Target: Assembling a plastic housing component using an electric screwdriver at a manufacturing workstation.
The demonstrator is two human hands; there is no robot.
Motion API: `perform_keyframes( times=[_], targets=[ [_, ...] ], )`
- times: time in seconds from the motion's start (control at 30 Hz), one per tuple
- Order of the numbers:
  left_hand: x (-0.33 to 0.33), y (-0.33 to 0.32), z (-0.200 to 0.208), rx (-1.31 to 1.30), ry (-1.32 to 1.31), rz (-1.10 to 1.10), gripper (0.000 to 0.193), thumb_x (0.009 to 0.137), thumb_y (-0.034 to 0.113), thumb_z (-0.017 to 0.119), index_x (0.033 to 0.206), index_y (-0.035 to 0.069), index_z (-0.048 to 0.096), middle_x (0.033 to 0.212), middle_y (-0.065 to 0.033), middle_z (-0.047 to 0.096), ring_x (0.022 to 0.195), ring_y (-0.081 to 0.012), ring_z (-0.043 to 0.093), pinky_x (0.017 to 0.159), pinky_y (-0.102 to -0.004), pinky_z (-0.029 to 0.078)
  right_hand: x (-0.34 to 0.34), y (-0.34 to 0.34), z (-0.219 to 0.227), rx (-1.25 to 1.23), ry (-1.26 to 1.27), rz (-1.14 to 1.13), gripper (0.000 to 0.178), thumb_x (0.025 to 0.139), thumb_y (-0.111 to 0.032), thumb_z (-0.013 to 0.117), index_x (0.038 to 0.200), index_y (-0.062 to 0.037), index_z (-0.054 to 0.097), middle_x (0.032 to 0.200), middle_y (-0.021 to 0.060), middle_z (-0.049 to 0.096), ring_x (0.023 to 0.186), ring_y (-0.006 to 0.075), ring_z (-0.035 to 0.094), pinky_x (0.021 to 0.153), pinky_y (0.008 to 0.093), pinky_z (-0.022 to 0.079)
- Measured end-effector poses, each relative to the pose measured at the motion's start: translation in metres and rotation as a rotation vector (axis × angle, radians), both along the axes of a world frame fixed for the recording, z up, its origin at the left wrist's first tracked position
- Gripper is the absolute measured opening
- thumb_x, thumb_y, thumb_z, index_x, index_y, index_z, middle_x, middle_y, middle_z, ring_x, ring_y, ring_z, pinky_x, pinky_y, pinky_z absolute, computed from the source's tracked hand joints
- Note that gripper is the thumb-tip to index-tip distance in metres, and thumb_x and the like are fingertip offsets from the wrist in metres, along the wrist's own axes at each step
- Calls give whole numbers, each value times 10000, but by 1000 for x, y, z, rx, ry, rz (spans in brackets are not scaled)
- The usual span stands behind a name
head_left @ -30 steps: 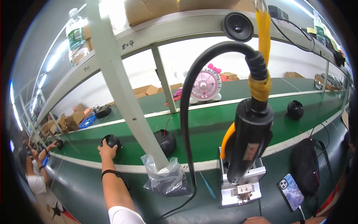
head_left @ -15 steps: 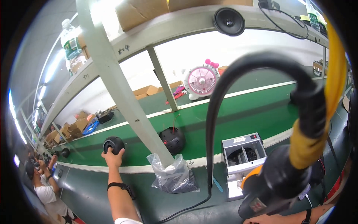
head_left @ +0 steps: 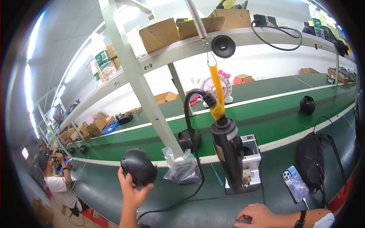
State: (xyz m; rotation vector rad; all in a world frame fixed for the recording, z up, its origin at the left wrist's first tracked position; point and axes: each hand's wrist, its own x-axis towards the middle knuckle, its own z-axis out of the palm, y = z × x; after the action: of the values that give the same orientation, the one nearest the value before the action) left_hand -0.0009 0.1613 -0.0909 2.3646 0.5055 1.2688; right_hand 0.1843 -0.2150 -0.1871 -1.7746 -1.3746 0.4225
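Observation:
My left hand grips a black rounded plastic housing, raised over the near edge of the belt, with the fingers at its left underside and the thumb below. A thin red wire shows behind it. Low on the right, my right hand rests near the table with bent fingers around something dark that I cannot make out. Above and left of that hand, a black electric screwdriver hangs from a yellow strap and a spring. Its body partly covers a silver screw feeder.
A clear bag of dark small parts lies by the post. Other black housings sit on the green belt. A phone and a black bag lie at right. Another person works far left.
My left hand has lifted the black housing off the belt and brought it nearer. My right hand has come away from the screwdriver, which now hangs farther off. The view has shifted.

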Motion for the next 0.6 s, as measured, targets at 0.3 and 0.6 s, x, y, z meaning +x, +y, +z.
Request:
perform_keyframes(
  times=[0.3, 0.6],
  targets=[
    [-8, -93, -71, -893, 343, -1037, 1044, 772, 533, 781, 1502, -49, 314, 1520, -201, 396, 1353, -314, 475, 1080, -413, 421, 27, 6, 36, 348, 388, 246, 963, 751, -314, 887, 1502, -85, 328, 1534, 160, 344, 1364, 302, 442, 1033, 426, 457],
    [110, -192, -41, -1196, 530, -1313, 1105, 841, 730, 629, 1528, -50, 255, 1498, -149, 415, 1378, -240, 414, 1120, -384, 345, 59, -38, 37, 372, 712, 176, 962, 775, -142, 845, 1526, -28, 255, 1453, 133, 448, 1356, 216, 441, 1143, 374, 345]
  ],
)
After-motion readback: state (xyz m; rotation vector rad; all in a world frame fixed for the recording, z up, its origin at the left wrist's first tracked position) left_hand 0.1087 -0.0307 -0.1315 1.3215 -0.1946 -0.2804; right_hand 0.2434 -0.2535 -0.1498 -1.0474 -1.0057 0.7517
